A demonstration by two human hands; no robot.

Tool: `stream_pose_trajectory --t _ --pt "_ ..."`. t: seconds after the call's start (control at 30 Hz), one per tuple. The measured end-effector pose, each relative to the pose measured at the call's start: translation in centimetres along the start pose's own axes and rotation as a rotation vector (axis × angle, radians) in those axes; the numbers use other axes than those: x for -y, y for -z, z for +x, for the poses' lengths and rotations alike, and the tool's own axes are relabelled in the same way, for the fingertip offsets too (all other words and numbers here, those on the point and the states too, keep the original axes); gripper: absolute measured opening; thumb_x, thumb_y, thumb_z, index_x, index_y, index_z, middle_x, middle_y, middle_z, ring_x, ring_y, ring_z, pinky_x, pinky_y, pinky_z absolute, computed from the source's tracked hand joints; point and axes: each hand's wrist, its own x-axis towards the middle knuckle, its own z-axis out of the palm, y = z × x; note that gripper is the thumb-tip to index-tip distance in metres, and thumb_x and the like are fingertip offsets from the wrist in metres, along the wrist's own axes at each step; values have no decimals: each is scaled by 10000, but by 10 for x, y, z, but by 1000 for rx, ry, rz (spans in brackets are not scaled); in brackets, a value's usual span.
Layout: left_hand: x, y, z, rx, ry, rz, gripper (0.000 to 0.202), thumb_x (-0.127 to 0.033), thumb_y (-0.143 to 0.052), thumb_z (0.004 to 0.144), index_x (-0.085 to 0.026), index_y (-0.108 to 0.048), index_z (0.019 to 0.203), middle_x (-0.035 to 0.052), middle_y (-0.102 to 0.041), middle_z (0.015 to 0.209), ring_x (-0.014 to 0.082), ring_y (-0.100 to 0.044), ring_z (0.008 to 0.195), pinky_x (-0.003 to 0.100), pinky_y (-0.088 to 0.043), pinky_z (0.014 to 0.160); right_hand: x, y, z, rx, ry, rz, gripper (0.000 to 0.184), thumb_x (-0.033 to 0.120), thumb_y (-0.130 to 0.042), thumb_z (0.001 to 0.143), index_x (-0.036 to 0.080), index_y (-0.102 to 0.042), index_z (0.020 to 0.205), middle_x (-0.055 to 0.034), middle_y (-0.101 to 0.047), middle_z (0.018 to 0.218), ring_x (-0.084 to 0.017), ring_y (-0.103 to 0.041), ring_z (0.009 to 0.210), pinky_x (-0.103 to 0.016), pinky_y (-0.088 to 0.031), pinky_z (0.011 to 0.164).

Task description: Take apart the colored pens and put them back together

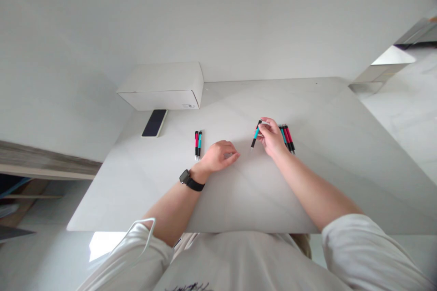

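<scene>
In my right hand (271,136) is a turquoise-and-black pen (255,135), pinched between thumb and fingers, its tip slanting down toward the table. Just to the right of that hand, and partly hidden by it, several pens (288,138) in pink-and-black and turquoise-and-black lie side by side. My left hand (221,155) rests on the table with its fingers loosely curled and the thumb apart, and nothing shows in it. To its left lie a pink-and-black pen (196,144) and another turquoise-and-black pen (200,144), close together and parallel.
A white box (164,86) stands at the back left of the white table (259,200), against the wall. In front of the box lies a dark-screened phone (154,123). A black watch (191,180) is on my left wrist, and a white cable (150,232) loops near that elbow.
</scene>
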Motion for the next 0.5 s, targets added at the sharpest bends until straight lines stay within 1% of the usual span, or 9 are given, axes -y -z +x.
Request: stream_pose_trajectory --t 0.13,0.4,0.5 --pt "1 -2 0 11 5 1 327 -403 -541 1034 -207 -765 900 91 -738 894 213 -680 900 365 -520 864 1 1 0 6 52 12 424 467 -822 799 303 -603 1123 28 -658 898 -145 -673 761 -290 -593 680" --pt "0 -1 0 21 -2 1 341 -409 -530 1035 -208 -763 888 91 -731 879 210 -682 883 350 -524 844 1 1 2 -21 56 -11 456 504 -822 797 316 -573 1129 18 -671 921 -164 -685 799 -319 -609 705" --pt "-1 -1 0 20 0 5 343 -409 -529 1035 -208 -764 884 91 -732 882 209 -682 885 349 -525 843 0 2 3 -34 67 -18 470 508 -816 802 323 -564 1152 19 -669 923 -163 -685 801 -309 -605 695"
